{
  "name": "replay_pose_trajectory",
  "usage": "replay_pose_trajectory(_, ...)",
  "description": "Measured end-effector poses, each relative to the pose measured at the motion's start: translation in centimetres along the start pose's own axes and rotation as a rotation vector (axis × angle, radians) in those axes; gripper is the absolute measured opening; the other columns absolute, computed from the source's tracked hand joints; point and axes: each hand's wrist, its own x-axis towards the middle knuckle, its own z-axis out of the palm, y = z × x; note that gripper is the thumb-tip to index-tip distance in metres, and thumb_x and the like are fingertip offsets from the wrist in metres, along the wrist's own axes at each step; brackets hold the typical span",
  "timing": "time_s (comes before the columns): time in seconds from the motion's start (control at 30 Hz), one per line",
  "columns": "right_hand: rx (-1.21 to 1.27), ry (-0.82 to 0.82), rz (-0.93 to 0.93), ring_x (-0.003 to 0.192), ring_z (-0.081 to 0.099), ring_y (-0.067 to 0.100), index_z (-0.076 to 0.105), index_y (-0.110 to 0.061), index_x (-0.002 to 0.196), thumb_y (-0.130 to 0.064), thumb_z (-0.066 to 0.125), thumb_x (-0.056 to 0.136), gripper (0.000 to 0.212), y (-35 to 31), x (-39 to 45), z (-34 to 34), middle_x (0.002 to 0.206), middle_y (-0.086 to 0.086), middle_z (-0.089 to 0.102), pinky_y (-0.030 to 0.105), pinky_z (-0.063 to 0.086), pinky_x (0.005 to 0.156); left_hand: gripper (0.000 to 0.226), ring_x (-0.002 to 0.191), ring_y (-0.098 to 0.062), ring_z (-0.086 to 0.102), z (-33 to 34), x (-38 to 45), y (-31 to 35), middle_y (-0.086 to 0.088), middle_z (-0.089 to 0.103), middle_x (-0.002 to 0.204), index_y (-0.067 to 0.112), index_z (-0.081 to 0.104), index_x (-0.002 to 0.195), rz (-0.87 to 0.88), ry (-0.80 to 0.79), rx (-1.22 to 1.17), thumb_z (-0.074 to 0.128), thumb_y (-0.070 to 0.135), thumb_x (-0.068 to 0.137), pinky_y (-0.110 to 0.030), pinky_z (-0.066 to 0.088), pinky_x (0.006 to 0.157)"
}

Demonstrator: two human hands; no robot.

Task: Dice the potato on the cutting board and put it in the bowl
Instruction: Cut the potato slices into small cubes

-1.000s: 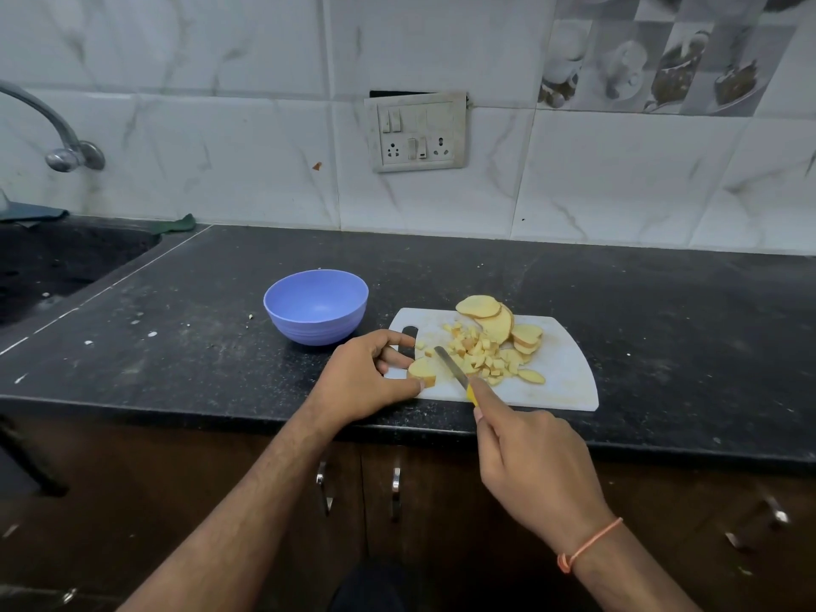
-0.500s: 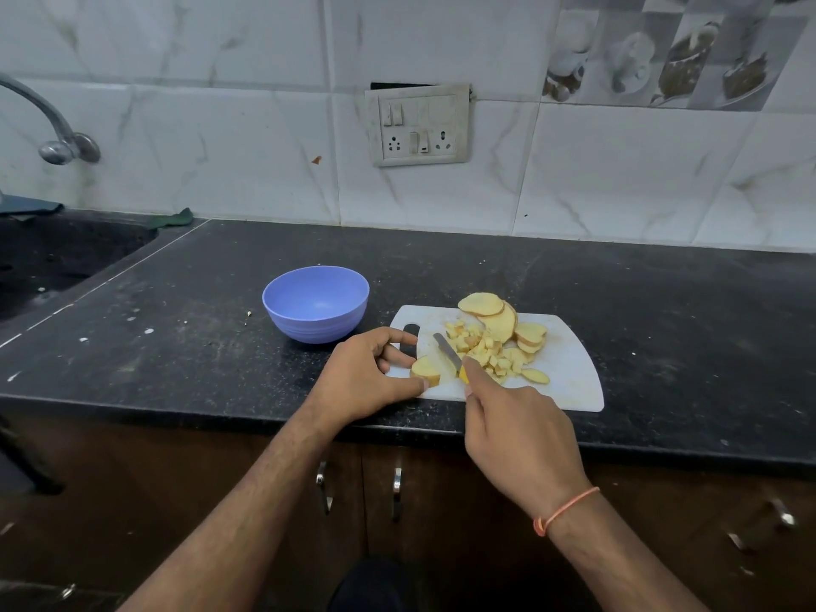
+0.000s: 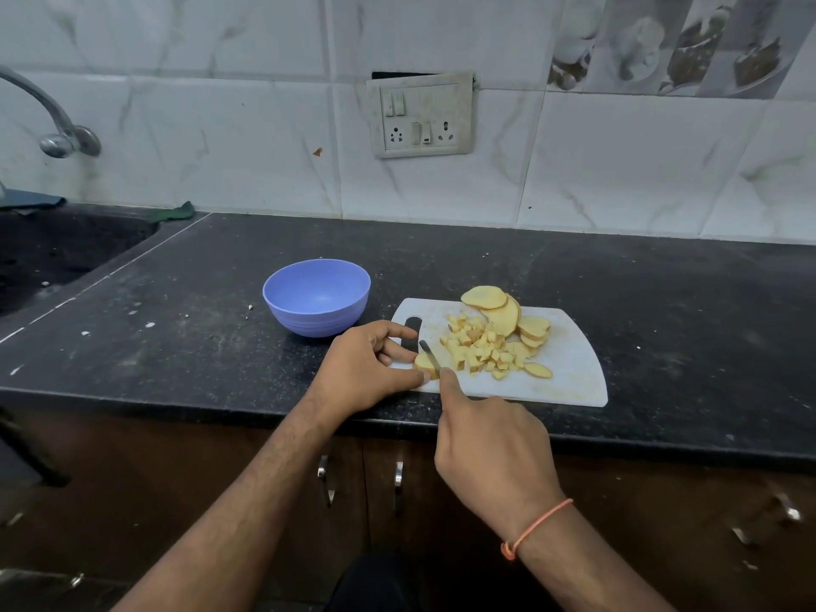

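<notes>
While pale-yellow potato cubes (image 3: 479,348) and slices (image 3: 508,313) sit mid-frame on the cutting board (image 3: 574,364), I log my left hand (image 3: 366,368) pinching a slice (image 3: 425,363). My right hand (image 3: 490,443) grips the knife (image 3: 429,353); since the last frame, the blade has shifted left onto that slice.

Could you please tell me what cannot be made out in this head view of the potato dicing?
- Knife handle: hidden inside the right hand.
- Potato slice under the blade: partly covered by the left hand.
- Tap: spout cut off by the left edge.
- Bowl: looks empty, but its near inner wall is hidden by the rim.
</notes>
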Motion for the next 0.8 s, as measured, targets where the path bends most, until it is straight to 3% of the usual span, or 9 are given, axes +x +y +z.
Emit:
replay_pose_trajectory(0.17,0.002,-0.040,-0.044,0.065,0.050,0.018,0.010,-0.024,0.165,-0.031,0.034,0.108,0.062,0.4,-0.4,0.0,0.071,-0.004,0.047,0.037,0.042,0.059,0.052,0.087,-0.006,0.070,0.0,-0.3,0.2,0.021,0.079,0.088,0.037,0.072,0.112,-0.005,0.008,0.024,0.098,0.045,0.068,-0.034,0.060,0.085)
replay_pose_trajectory(0.4,-0.008,0.012,-0.136,0.060,0.052,0.014,0.006,-0.027,0.165,-0.035,0.030,0.109,0.061,2.3,-3.4,0.7,0.070,-0.007,0.055,0.035,0.044,0.055,0.052,0.081,0.000,0.066,-0.1,-0.4,0.7,0.019,0.080,0.089,0.035,0.072,0.112,-0.035,-0.043,0.005,0.099,0.042,0.069,-0.025,0.052,0.079)
replay_pose_trajectory(0.6,-0.012,0.036,-0.139,0.033,0.035,0.007,0.047,-0.026,0.152,-0.036,0.050,0.093,0.059,4.5,-4.8,1.8,0.044,-0.011,0.040,0.026,0.030,0.031,0.058,0.084,0.001,0.062,0.1,-0.5,1.0,0.022,0.078,0.091,0.038,0.072,0.125,-0.014,-0.071,0.060,0.095,0.046,0.073,-0.020,0.046,0.077)
replay_pose_trajectory(0.8,0.043,0.125,-0.154,0.032,0.035,0.006,0.055,-0.026,0.147,-0.032,0.064,0.091,0.057,6.4,-5.8,0.5,0.045,-0.016,0.037,0.016,0.016,0.034,0.048,0.100,-0.002,0.063,0.4,-0.4,0.8,0.020,0.071,0.098,0.047,0.076,0.124,0.048,-0.078,0.147,0.088,0.051,0.077,-0.024,0.046,0.084)
